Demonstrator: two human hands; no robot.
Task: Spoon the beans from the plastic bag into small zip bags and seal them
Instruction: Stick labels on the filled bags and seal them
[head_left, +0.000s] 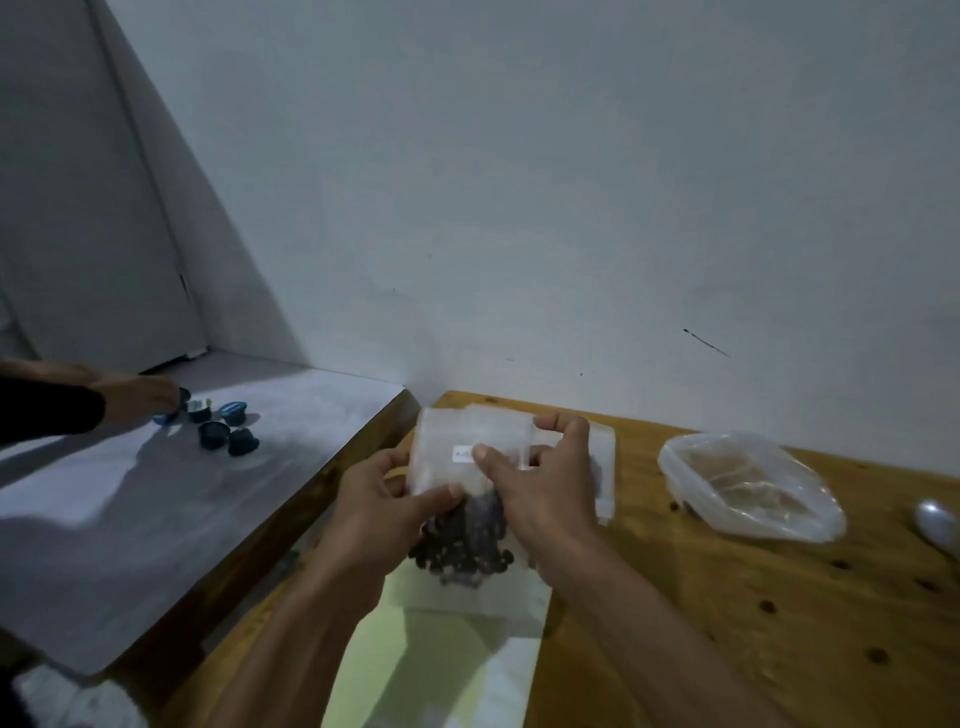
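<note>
Two hands met on one small zip bag above the wooden table: our left hand pinched its left edge with the thumb lying across the front, and our right hand gripped the upper right part, thumb on the face near a small white label and fingers curled over the top. The beans sat dark in the bag's lower half, so the bag hung roughly upright with its mouth uppermost and its long axis running away from us. That mattered most, we judged, because the seal strip lay along the top edge, directly under our right fingertips, while the left hand sat lower and steadied the side; the right hand was the nearer one to press the zip closed. Whether the strip was already shut we could not tell through the blur. Behind the bag lay more clear zip bags flat on the table, and well to the right a crumpled plastic bag, with a spoon beyond it at the frame's edge.
</note>
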